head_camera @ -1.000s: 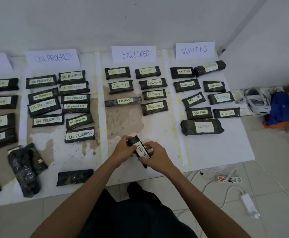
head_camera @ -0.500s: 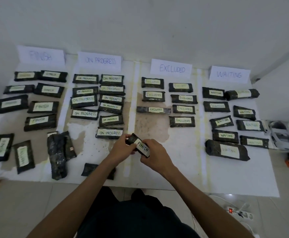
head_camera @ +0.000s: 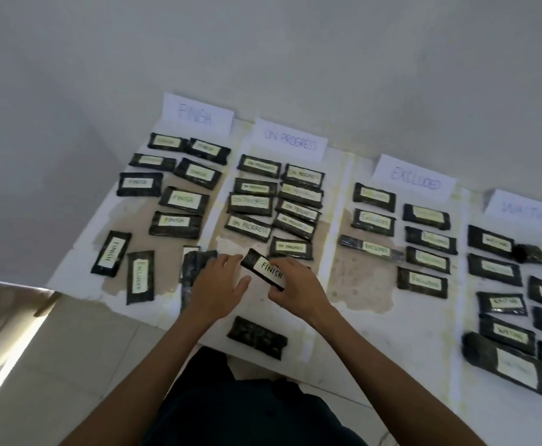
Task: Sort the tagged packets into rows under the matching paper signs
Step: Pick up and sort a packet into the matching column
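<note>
Packets are mostly laid in rows under 4 signs on the paper-covered floor. One FINISH packet (head_camera: 266,272) is pinched by right hand (head_camera: 297,286) fingers; left hand (head_camera: 219,284) fingers are spread beside it. Several near-edge strays remain unsorted.

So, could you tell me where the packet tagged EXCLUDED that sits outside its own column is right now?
In the head view, the stray EXCLUDED packet lies at the near left, in the column under the FINISH sign, beside an upright FINISH packet.

We saw a plain white wall (head_camera: 295,53) behind, tiled floor (head_camera: 86,342) below, and a shiny cardboard box (head_camera: 2,317) at left.
</note>
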Action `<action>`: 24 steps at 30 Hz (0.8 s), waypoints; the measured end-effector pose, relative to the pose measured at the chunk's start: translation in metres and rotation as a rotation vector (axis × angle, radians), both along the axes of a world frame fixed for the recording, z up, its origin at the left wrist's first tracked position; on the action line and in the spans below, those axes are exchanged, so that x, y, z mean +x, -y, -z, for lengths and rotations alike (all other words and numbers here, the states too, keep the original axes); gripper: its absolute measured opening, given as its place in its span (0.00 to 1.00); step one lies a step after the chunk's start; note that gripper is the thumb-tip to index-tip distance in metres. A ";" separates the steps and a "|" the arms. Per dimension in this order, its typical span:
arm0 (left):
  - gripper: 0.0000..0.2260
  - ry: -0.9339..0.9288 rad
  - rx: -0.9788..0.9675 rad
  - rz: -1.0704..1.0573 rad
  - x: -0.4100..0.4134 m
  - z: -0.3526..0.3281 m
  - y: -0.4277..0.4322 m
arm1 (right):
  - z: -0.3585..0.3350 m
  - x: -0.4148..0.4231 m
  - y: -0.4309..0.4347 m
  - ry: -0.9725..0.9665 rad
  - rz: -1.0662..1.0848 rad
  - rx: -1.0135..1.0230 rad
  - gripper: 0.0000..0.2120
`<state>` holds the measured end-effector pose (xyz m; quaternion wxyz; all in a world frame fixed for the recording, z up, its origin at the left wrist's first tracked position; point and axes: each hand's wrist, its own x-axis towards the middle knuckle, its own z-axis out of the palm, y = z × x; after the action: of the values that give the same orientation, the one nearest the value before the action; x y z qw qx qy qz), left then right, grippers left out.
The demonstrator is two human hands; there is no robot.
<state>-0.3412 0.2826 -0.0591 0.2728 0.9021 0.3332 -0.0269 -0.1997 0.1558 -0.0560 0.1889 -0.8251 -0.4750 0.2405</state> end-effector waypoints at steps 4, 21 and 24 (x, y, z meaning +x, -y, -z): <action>0.20 0.039 0.002 -0.118 -0.033 -0.003 -0.047 | -0.004 -0.022 -0.061 0.003 -0.092 0.030 0.25; 0.24 -0.030 -0.102 -0.545 -0.140 0.036 -0.217 | 0.013 -0.113 -0.329 0.062 -0.323 0.022 0.24; 0.25 -0.084 -0.174 -0.550 -0.142 0.045 -0.224 | 0.030 -0.124 -0.355 0.090 -0.367 -0.035 0.23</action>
<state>-0.4836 0.5066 -0.1045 0.3321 0.7494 0.5726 -0.0176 -0.3239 0.5106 -0.0859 0.1059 -0.7379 -0.6212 0.2418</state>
